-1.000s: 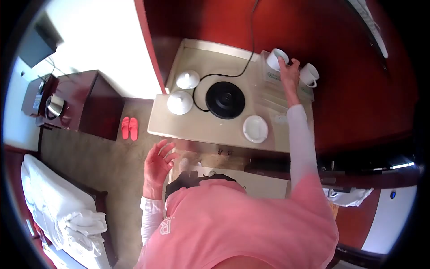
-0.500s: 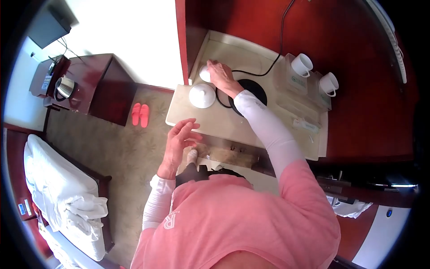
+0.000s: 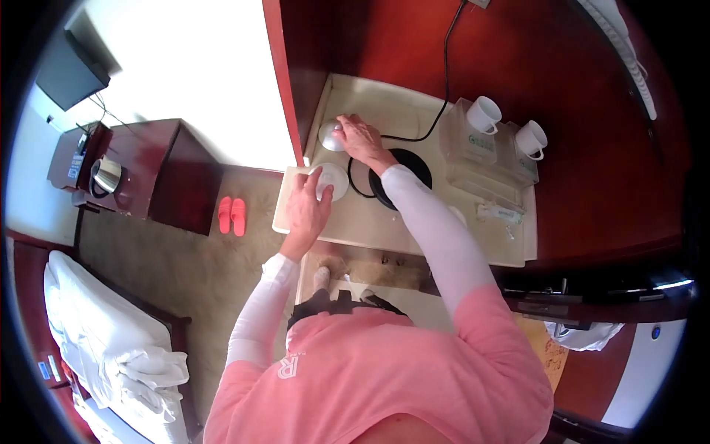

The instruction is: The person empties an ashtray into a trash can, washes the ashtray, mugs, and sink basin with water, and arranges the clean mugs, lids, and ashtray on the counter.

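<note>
My right hand (image 3: 360, 140) is closed on the knob of a white lid (image 3: 330, 136) at the back left of the pale counter (image 3: 296, 214). Over the nearer white lid (image 3: 336, 177) is my left hand (image 3: 310, 203), its fingers spread around the lid's top. Beside my right wrist lies a black round kettle base (image 3: 414, 166), partly hidden under the forearm. Two white mugs, one (image 3: 484, 115) left of the other (image 3: 531, 139), stand on a clear plastic holder (image 3: 452, 148) at the right.
A black cord (image 3: 447, 66) runs from the base up the red wall. Small packets (image 3: 500, 214) lie at the counter's right. Far left are a steel kettle (image 3: 107, 175) on a dark cabinet (image 3: 151, 166), pink slippers (image 3: 231, 215) and a bed with white linen (image 3: 96, 311).
My right hand has left the mugs and moved left to the back lid. My left hand has risen from beside the counter to the nearer lid.
</note>
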Demonstrator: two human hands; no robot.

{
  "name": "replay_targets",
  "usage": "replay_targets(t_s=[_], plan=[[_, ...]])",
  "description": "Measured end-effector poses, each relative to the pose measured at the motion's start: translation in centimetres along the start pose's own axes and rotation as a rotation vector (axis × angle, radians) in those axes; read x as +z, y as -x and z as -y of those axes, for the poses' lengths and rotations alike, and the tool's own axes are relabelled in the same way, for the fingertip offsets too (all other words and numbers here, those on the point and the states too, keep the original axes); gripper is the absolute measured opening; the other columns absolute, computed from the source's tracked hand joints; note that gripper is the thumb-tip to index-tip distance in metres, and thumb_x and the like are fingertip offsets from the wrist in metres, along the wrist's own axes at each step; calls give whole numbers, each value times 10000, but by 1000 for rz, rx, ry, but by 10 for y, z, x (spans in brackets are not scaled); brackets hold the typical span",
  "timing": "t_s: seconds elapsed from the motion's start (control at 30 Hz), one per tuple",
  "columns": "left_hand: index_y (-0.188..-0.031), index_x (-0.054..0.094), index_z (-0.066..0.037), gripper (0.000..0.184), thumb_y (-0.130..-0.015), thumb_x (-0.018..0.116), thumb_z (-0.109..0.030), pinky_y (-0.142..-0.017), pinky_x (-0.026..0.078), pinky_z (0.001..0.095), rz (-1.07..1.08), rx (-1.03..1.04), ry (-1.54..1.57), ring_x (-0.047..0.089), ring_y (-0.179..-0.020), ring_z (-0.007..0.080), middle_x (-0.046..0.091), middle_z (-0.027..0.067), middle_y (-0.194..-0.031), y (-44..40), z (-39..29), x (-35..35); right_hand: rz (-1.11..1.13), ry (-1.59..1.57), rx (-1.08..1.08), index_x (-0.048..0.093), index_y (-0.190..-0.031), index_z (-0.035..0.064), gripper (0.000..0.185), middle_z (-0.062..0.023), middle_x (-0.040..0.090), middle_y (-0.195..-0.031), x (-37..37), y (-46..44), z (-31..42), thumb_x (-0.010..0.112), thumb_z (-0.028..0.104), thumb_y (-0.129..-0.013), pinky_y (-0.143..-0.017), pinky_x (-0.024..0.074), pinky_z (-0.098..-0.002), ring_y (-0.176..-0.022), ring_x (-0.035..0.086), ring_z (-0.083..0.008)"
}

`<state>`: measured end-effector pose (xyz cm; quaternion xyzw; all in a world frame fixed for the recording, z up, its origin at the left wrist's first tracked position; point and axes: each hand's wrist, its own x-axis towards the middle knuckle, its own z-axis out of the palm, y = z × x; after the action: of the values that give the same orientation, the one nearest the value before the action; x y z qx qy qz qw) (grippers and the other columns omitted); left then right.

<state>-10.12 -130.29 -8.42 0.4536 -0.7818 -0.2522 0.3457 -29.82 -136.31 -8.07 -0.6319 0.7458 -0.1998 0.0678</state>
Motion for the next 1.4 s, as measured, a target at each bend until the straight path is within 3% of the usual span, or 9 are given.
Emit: replay_targets(t_s=[0.17, 0.2, 0.3, 0.37, 0.6, 0.67, 0.77, 1.03, 1.4], plan=[[-1078, 629, -73, 298, -785, 650, -119, -709, 492, 417, 106, 164, -77, 586, -827, 325, 524, 142, -892, -18, 8, 10, -9, 114, -61, 585, -1028, 41, 253, -203, 657, -947, 34, -31, -17, 553, 235, -869, -790, 513, -429, -924, 640, -344], [-1056, 631, -67, 270, -790, 644, -106, -707, 493, 417, 123, 170, -51, 588, -829, 327, 526, 141, -892, -21, 9, 10, -203, 272, -301, 580, -956, 24, 206, -165, 647, -817, 63, -39, -48, 562, 216, -885, -601, 512, -377, -699, 646, -285], [-1003, 637, -57, 196, -813, 642, -105, -689, 486, 431, 140, 187, 0, 597, -815, 347, 547, 146, -897, -26, 15, 13, 16, -1197, 429, 563, -888, 30, 147, -67, 566, -681, 6, -20, -44, 537, 172, -918, -434, 400, -293, -490, 510, -166], [-980, 632, -46, 167, -826, 640, -111, -682, 479, 443, 127, 223, 35, 600, -812, 365, 574, 161, -902, -27, 25, 14, 111, -1749, 417, 549, -864, 61, 105, -11, 499, -645, -33, 6, -36, 493, 110, -939, -398, 296, -227, -449, 392, -73], [-1001, 637, 1, 179, -861, 628, -110, -678, 452, 289, 131, -31, 478, 568, -738, 180, 570, 64, -804, -31, -15, -14, 29, -2077, 301, 575, -881, 83, 93, 6, 529, -659, -102, 66, -78, 524, 149, -920, -422, 348, -206, -466, 441, -62], [-992, 633, 33, 230, -911, 594, -179, -714, 440, 246, 189, -309, 807, 546, -784, 104, 588, 24, -910, -22, -23, -12, 5, -2035, 305, 575, -878, 84, 109, 4, 532, -661, -113, 78, -95, 527, 171, -923, -429, 353, -209, -473, 443, -64], [-1219, 509, 9, 371, -970, 505, -266, -842, 507, 367, 367, -643, 1414, 617, -997, 255, 580, 118, -1136, -4, -52, -25, -83, -1553, 358, 583, -878, 77, 149, -2, 539, -665, -145, 91, -113, 529, 208, -924, -466, 390, -219, -512, 478, -84], [-1334, 417, -67, 608, -965, 345, -545, -951, 469, 551, 487, -838, 1869, 499, -1155, 490, 505, 170, -1293, 40, -56, -18, -394, -31, 250, 573, -988, 5, 264, -239, 647, -959, -260, 55, -196, 505, 242, -892, -755, 497, -441, -877, 647, -346], [-1378, 357, -75, 785, -876, 402, -677, -910, 494, 548, 409, -829, 1876, 508, -1121, 513, 477, 211, -1317, 51, -98, -25, -201, 277, 479, 578, -1056, 8, 269, -245, 632, -1067, -239, 26, -251, 517, 219, -903, -876, 495, -490, -1008, 601, -437]])
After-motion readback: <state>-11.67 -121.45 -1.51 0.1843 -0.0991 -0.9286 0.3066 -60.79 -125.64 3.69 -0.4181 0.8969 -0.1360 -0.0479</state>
